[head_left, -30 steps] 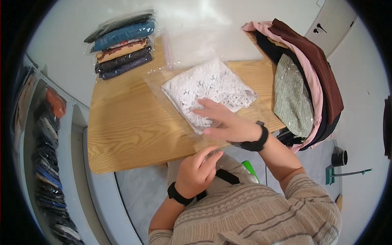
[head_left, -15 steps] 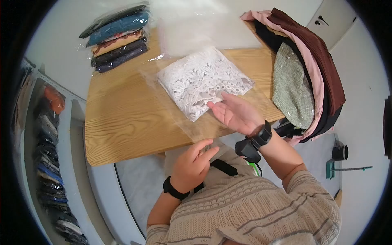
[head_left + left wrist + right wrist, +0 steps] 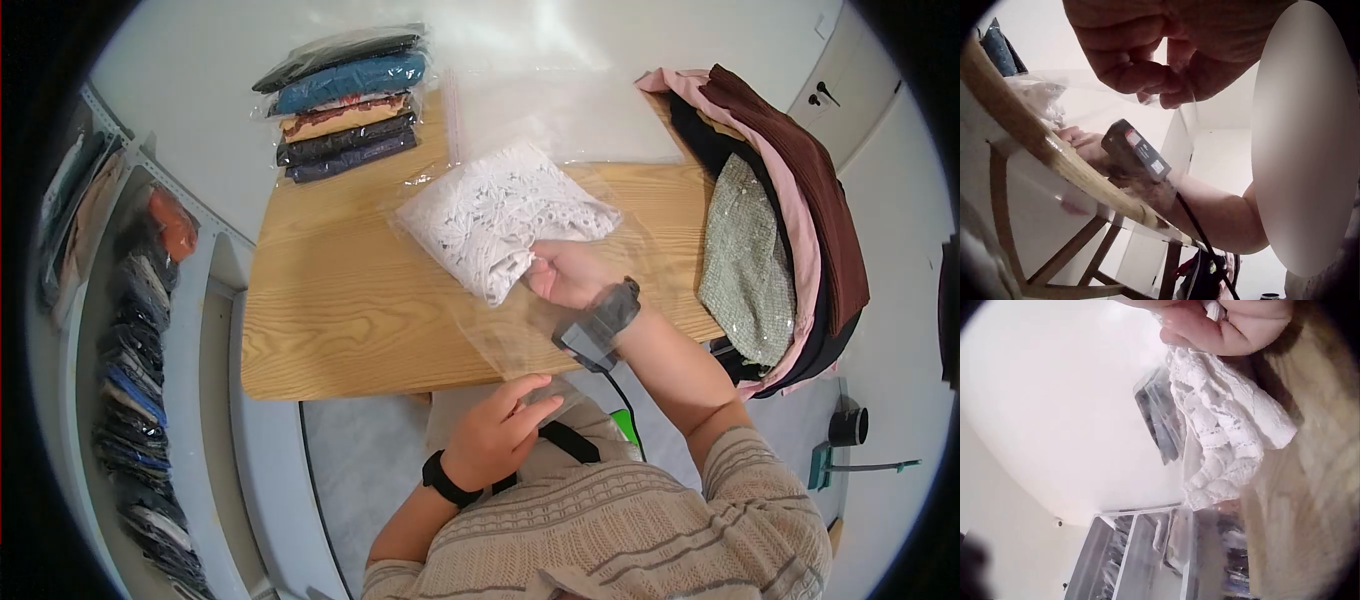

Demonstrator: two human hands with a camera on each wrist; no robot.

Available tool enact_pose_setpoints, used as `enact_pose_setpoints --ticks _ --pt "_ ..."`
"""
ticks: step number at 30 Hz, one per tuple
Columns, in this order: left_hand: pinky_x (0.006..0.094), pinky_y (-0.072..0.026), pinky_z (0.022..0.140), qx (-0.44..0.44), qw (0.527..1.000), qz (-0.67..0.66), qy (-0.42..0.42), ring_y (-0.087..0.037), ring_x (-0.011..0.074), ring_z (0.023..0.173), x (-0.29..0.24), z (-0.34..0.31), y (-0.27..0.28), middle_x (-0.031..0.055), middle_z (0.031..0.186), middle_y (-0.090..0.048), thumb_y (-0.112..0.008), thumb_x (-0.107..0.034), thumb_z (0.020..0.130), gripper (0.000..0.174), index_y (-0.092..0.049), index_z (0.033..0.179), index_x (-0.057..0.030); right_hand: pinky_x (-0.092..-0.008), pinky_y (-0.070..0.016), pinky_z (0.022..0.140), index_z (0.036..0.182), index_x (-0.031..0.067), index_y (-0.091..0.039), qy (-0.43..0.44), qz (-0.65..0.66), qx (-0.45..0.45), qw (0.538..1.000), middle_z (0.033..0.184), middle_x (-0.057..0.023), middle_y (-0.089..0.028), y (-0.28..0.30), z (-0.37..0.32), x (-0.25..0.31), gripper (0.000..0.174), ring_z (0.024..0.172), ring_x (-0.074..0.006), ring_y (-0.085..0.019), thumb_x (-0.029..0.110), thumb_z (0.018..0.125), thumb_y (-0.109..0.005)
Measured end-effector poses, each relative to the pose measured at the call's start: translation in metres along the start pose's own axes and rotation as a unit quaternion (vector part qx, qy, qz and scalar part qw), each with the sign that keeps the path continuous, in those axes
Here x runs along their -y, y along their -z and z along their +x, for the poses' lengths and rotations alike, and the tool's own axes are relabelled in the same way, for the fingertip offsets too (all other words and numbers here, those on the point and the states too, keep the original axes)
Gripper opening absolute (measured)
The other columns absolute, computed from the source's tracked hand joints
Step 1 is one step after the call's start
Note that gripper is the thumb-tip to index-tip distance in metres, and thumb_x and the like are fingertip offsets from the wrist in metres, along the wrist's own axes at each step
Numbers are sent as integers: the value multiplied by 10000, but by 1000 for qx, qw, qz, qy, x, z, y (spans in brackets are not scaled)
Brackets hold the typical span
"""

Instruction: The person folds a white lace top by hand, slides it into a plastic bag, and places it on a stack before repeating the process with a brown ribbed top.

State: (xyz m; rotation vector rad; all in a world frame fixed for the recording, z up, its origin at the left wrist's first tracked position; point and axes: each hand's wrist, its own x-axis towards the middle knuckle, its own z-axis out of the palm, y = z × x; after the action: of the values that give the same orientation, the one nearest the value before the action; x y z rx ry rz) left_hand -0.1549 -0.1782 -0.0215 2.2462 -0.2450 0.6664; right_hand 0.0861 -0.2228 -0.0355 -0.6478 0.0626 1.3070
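Note:
A folded white lace garment lies on a clear plastic bag or partly in it, near the middle of the table. My right hand, seen through the film, grips the garment's near edge. In the right wrist view the lace bunches and hangs below the curled fingers of that hand. Low at the table's front edge, my left hand pinches the bag's near end. From the left wrist view, the fingertips close on thin clear film.
Several bagged folded garments are stacked at the back left. Flat clear bags lie at the back. Loose clothes hang over the right end of the table. A shelf with bagged clothes stands left.
My right hand went from above the lace to its near edge, first palm up, and now grips it, lifting and bunching that edge. The left hand keeps its pinch on the bag.

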Motion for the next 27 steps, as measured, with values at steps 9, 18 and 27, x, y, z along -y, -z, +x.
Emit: enact_pose_setpoints --ticks 9,18,27 --pt "275 -446 608 22 999 -23 21 -531 194 728 3 -3 1 122 1163 -526 -557 118 667 418 -622 1036 -67 -231 -518 737 1101 -54 -473 69 20 17 997 1013 -122 -559 -4 29 0 208 841 -161 -582 1 901 -474" --pt "265 -434 588 -90 985 29 144 -494 147 634 16 -50 35 124 1148 -547 -602 82 699 350 -621 1016 -63 -286 -453 900 1314 0 -406 -50 -465 133 874 1206 -126 -541 -2 -136 -17 428 1085 -179 -538 63 907 -523" --pt "238 -419 609 -214 948 -102 213 -472 95 603 23 -115 71 160 1146 -534 -559 -14 822 225 -578 1043 23 -231 -468 744 1160 10 -548 222 -453 -181 844 909 -34 -613 52 -200 18 265 791 -107 -576 60 903 -501"
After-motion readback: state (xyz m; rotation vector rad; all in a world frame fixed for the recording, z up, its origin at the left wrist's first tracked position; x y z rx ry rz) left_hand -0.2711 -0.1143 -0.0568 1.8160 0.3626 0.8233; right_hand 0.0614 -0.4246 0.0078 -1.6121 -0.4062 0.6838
